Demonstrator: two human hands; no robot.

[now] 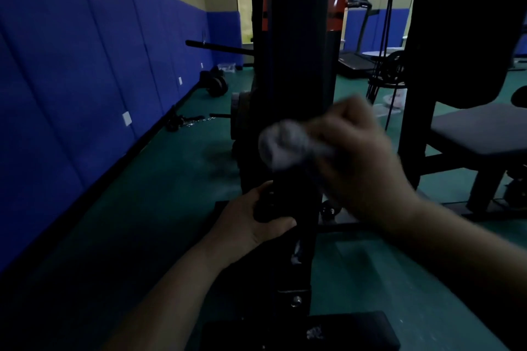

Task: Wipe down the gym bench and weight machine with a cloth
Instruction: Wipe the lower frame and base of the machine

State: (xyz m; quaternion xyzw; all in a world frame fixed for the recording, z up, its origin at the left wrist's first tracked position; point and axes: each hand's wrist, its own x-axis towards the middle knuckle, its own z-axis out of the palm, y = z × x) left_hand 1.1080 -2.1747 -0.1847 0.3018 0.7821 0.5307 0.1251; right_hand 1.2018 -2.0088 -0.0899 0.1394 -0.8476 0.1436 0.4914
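A dark upright column of the weight machine fills the middle of the view. My right hand grips a crumpled pale grey cloth and holds it against the column; hand and cloth are motion-blurred. Lower down, my left hand curls around a dark part of the machine at the column's left side. A black padded gym bench stands to the right, behind the column. A dark pad lies at the bottom edge.
Blue padded wall panels run along the left. On the green floor lie a chain, dumbbells and a barbell bar. A treadmill stands at the back right, with cables hanging beside it.
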